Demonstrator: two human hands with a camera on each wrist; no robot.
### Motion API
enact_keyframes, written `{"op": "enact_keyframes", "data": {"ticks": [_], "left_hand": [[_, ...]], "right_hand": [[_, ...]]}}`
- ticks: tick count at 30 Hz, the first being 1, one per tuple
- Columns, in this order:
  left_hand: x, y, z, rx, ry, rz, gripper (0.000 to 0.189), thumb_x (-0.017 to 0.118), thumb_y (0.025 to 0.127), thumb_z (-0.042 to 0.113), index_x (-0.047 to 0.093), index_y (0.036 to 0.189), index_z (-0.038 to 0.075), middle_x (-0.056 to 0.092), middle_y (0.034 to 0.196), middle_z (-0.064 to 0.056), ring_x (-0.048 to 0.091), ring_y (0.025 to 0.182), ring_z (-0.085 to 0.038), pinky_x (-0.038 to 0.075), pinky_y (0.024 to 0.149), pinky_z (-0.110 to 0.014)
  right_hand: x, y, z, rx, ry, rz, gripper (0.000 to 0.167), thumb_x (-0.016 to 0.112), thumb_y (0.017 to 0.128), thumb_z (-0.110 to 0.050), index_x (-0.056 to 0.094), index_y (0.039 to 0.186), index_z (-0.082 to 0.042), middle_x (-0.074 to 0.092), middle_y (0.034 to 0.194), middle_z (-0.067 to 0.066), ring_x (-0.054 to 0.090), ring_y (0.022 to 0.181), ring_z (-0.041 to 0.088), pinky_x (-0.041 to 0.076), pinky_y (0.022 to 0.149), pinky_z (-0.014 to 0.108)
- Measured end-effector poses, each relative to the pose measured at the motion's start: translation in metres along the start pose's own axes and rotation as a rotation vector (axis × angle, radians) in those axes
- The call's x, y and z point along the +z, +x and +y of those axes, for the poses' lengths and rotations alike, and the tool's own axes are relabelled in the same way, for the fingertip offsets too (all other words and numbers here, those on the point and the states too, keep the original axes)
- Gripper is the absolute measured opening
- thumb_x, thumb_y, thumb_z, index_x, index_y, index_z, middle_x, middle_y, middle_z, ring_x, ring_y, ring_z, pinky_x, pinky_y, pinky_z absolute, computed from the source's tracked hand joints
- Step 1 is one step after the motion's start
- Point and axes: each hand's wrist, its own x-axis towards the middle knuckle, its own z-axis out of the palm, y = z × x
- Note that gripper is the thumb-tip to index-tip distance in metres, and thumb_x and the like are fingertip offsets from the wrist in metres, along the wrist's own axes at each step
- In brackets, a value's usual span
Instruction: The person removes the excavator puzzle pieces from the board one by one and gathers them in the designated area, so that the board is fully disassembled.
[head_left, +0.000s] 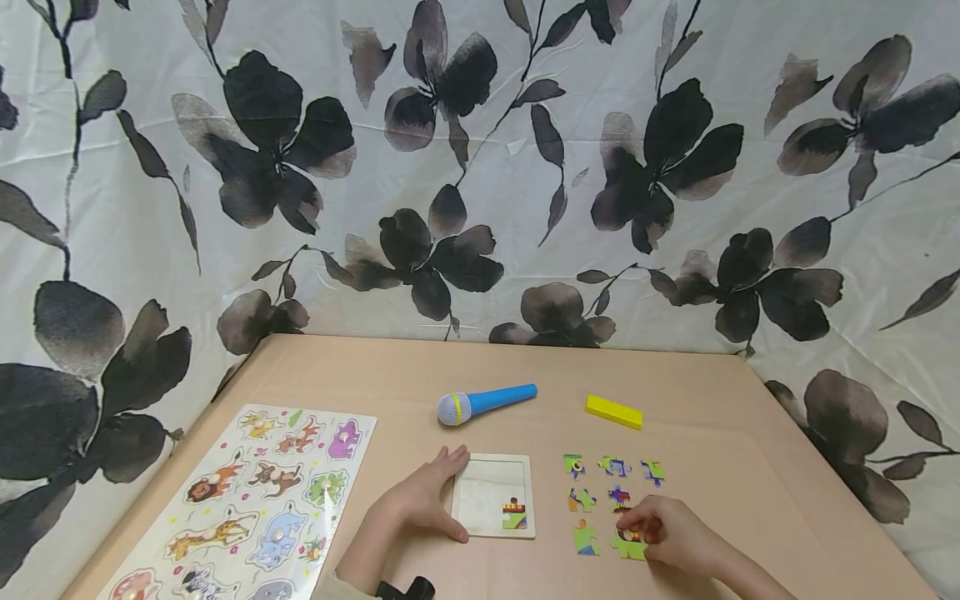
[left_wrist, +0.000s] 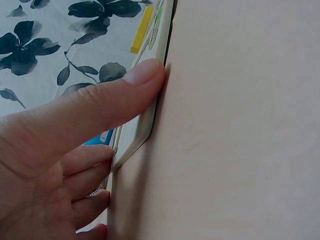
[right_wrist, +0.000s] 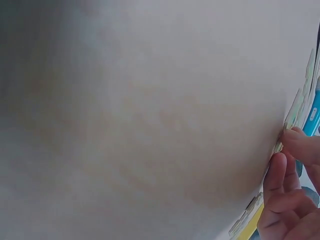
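Observation:
My left hand [head_left: 422,498] rests against the left side of a shallow white puzzle tray [head_left: 480,483]. Its fingers reach the far left corner and its straight thumb [left_wrist: 125,90] touches the near one. A single green and brown puzzle piece sits in the tray's near right corner. On the right, my right hand [head_left: 667,533] pinches a green jigsaw piece [head_left: 628,548] between thumb and fingertips, low over the table. Its fingertips cover part of that piece. Several other jigsaw pieces [head_left: 617,467] lie in loose rows just beyond and left of this hand.
A blue toy microphone [head_left: 498,398] lies behind the tray, with a yellow block [head_left: 613,412] to its right. An animal sticker sheet [head_left: 258,479] covers the table's left side. Behind the table [head_left: 712,400] hangs a floral cloth [head_left: 540,208].

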Motion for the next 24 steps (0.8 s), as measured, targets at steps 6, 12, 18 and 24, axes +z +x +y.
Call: {"op": "enact_keyframes", "data": {"ticks": [6, 12, 18, 24], "left_hand": [[0.0, 0.0, 0.0, 0.0, 0.008, 0.001, 0.104, 0.086, 0.056, 0.028, 0.032, 0.139, -0.005, 0.025, 0.147, -0.017, 0.013, 0.135, -0.039, 0.014, 0.107, -0.056], [0.0, 0.0, 0.0, -0.007, 0.006, 0.001, 0.104, 0.086, 0.057, 0.028, 0.031, 0.139, -0.005, 0.025, 0.147, -0.017, 0.013, 0.136, -0.038, 0.014, 0.107, -0.055], [0.001, 0.0, 0.0, -0.006, 0.012, 0.001, 0.105, 0.086, 0.056, 0.029, 0.031, 0.139, -0.005, 0.025, 0.147, -0.017, 0.013, 0.136, -0.038, 0.014, 0.107, -0.055], [0.001, 0.0, 0.0, -0.002, 0.011, -0.001, 0.105, 0.086, 0.057, 0.03, 0.031, 0.139, -0.005, 0.025, 0.147, -0.018, 0.013, 0.135, -0.039, 0.014, 0.107, -0.055]], "right_hand": [[0.0, 0.001, -0.002, 0.048, -0.004, 0.007, 0.032, 0.066, 0.067, 0.018, 0.066, 0.093, -0.002, 0.06, 0.089, 0.003, 0.047, 0.065, 0.009, 0.045, 0.055, 0.019], [0.001, 0.003, -0.007, 0.083, -0.041, 0.05, 0.029, 0.07, 0.069, 0.011, 0.068, 0.093, -0.005, 0.06, 0.085, 0.002, 0.047, 0.064, 0.01, 0.043, 0.053, 0.019], [0.005, 0.007, -0.014, 0.057, -0.032, 0.087, 0.021, 0.07, 0.072, 0.001, 0.068, 0.092, -0.005, 0.059, 0.083, 0.001, 0.047, 0.063, 0.006, 0.043, 0.052, 0.019], [0.012, 0.015, -0.022, 0.015, -0.007, 0.083, 0.022, 0.069, 0.072, 0.001, 0.068, 0.093, -0.004, 0.058, 0.08, -0.001, 0.047, 0.066, 0.006, 0.043, 0.054, 0.018]]}}
